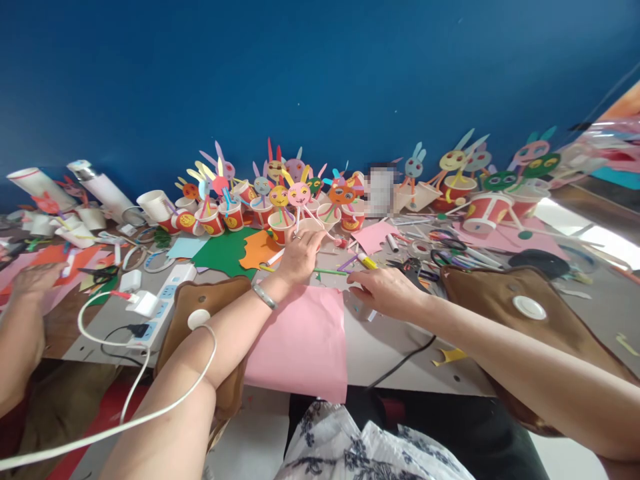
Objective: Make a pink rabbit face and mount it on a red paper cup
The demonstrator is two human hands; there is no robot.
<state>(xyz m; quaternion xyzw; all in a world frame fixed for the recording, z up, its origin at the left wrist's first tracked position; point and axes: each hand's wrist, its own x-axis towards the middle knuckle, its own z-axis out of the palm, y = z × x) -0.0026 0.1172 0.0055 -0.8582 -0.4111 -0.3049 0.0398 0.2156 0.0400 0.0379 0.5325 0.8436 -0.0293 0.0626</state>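
My left hand (299,259), with a bracelet at the wrist, reaches forward among the paper cups. Its fingers are bent at a white cup below a pink rabbit face (299,194) with yellow ears; its fingertips are partly hidden. My right hand (387,290) is to the right, fingers curled, at the end of a thin green stick (331,271). A yellow marker (367,261) lies just beyond it. Pink paper (305,340) lies between my forearms and hangs over the table's front edge.
Red and white cups with paper rabbits line the blue wall. A power strip (167,300) with white cables and a brown pouch (200,307) are left; another brown pouch (530,333), scissors and pens are right. Another person's hand (40,279) rests far left.
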